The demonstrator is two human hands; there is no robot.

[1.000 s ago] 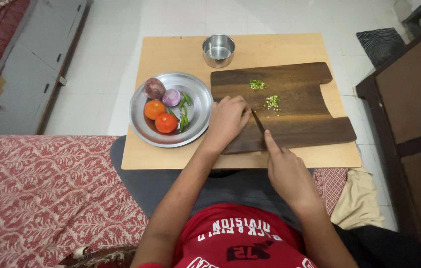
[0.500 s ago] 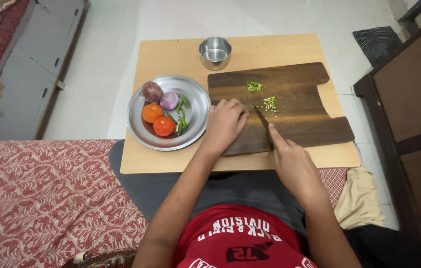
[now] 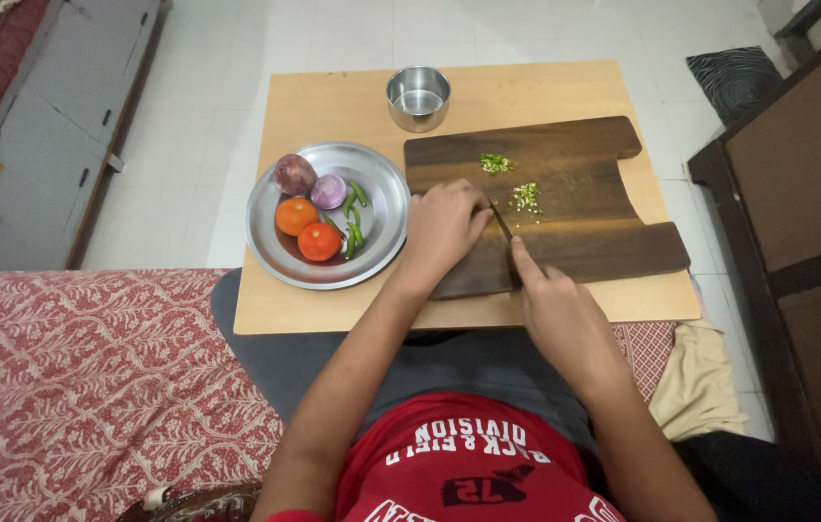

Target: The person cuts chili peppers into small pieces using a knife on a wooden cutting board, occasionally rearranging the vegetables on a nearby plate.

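My fingers [image 3: 517, 259] are gripping the knife [image 3: 501, 224], its blade lying lengthwise along the cutting board [image 3: 565, 242]. My left hand [image 3: 444, 227] is curling, fingers bent, just left of the blade; whatever it's pinning is hidden.

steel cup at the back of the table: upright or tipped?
Upright. The steel cup shows its round open mouth to the camera, standing on the table. Whether it holds anything, cannot tell.

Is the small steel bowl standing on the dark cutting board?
No, the steel bowl stands on the light wooden table, beyond the cutting board.
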